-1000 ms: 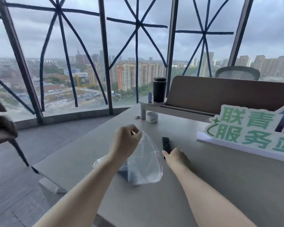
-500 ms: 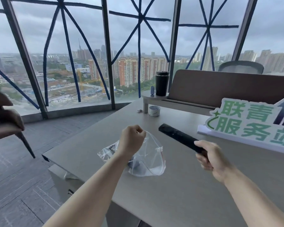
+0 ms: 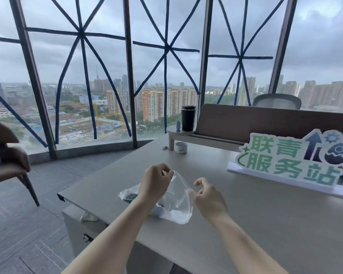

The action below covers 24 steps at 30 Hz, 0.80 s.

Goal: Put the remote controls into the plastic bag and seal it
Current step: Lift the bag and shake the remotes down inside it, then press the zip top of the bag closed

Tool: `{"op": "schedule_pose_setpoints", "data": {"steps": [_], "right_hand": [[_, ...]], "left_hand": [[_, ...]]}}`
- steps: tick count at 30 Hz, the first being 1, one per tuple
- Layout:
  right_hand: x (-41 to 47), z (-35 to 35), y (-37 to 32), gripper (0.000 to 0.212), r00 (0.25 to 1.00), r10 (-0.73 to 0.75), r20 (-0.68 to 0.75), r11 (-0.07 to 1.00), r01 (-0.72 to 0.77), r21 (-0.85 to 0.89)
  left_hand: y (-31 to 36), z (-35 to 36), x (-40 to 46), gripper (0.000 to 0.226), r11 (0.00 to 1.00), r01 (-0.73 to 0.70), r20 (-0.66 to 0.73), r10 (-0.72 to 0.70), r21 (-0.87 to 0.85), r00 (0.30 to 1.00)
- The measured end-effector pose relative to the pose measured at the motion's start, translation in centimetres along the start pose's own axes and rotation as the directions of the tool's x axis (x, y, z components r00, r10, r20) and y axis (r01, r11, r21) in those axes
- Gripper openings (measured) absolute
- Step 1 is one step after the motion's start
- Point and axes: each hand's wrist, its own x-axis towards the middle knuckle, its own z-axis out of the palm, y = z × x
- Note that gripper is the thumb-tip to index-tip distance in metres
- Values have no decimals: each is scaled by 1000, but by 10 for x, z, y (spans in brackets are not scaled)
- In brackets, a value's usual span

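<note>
While grey desk (image 3: 265, 224) bears load, I note clear plastic bag (image 3: 178, 206) lying near front edge, mouth raised. Dark remote control (image 3: 130, 196) sits inside, far end. Film thin, slippery, floppy; I'd grip at rim. Left hand (image 3: 154, 184) pinches upper lip; right hand (image 3: 208, 196) pinches opposite lip.

left hand (image 3: 154, 184), right hand (image 3: 208, 198), pinching plastic bag (image 3: 178, 204)
</note>
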Motion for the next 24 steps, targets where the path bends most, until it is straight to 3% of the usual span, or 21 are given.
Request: {"op": "schedule_pose_setpoints", "data": {"steps": [2, 3, 5, 7, 11, 13, 15, 17, 19, 24], "right_hand": [[1, 6, 6, 52, 991, 27, 132, 999, -21, -43], [3, 9, 8, 54, 986, 27, 162, 998, -19, -55], [7, 16, 9, 29, 994, 5, 108, 999, 0, -41], [12, 16, 9, 24, 1000, -12, -11, 1000, 12, 3], [16, -4, -3, 24, 995, 78, -67, 974, -62, 217], [17, -19, -9, 26, 985, 162, -64, 909, -124, 397], [19, -38, -14, 27, 973, 223, -64, 823, -153, 546], [17, -61, -19, 26, 970, 231, -81, 786, -137, 603], [12, -88, -27, 24, 973, 202, -113, 779, -90, 620], [-10, -163, -50, 23, 975, 89, -203, 810, 47, 585]], "left_hand": [[-2, -1, -5, 14, 1000, -18, 32, 18, 4, 999], [-3, 0, -8, 14, 999, -33, 52, 33, 3, 998], [-4, 0, -11, 14, 997, -73, 92, 71, 19, 993], [-5, -3, -13, 14, 993, -97, 185, 82, 73, 979], [-11, -14, -24, 52, 939, -104, 561, -105, 327, 821], [-7, -20, -29, 52, 889, -150, 563, -137, 433, 815], [2, -25, -29, 40, 879, -139, 480, -112, 457, 870], [14, -31, -23, 36, 938, -26, 358, -106, 345, 928], [34, -40, -13, 31, 989, 127, 269, -145, 81, 952], [107, -71, 7, 14, 896, 160, 256, -54, -413, 965]]}}
